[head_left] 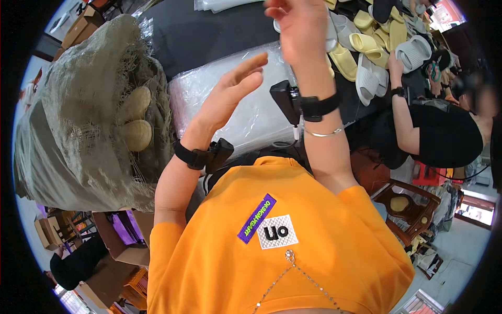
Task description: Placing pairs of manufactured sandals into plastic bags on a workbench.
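My left hand [232, 91] hovers over a stack of clear plastic bags [219, 78], its fingers stretched out and thumb apart. It holds nothing. Further up, my right hand [303, 29] reaches to the far side of the table, beside the pile of slippers. Its fingers look loosely apart, slightly blurred and partly cut by the top edge, with nothing visible in them. Pale yellow slippers [343, 62] and grey-white slippers [367, 81] lie heaped to the right of that hand.
A large greenish mesh sack [78, 104] stands at left, with beige slippers [137, 136] showing inside. More plastic bags [225, 4] lie at the table's far edge. At right, a co-worker in black [449, 133] holds a grey-white slipper [413, 54]. A wooden chair [408, 209] stands behind.
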{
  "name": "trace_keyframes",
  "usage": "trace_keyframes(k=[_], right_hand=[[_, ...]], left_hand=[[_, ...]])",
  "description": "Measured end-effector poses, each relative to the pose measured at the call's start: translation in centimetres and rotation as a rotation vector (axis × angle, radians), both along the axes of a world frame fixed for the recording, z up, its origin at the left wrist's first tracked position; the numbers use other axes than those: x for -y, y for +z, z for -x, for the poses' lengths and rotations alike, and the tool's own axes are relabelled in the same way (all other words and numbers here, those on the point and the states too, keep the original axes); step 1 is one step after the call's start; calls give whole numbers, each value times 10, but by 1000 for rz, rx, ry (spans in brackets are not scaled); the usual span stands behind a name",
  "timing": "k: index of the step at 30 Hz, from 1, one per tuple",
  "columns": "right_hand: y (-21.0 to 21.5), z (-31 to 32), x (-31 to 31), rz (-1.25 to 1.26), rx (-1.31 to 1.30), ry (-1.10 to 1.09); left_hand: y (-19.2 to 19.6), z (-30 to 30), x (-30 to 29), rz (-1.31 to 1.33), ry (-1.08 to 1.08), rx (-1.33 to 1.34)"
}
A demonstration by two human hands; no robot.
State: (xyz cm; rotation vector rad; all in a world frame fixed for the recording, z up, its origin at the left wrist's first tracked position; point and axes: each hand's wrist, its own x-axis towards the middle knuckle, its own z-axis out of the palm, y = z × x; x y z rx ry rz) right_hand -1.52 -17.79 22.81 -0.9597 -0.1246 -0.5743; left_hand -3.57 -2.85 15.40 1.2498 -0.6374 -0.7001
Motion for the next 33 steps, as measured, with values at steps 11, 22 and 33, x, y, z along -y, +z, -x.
trace_keyframes(k=[11, 22, 33], right_hand=[[-24, -3, 49, -735, 83, 202], [-16, -4, 24, 126, 138, -482], [6, 8, 6, 1256, 285, -974]], left_hand=[[-31, 43, 29, 259, -235, -412], [-19, 44, 30, 125, -176, -399], [-18, 51, 25, 186, -142, -379]])
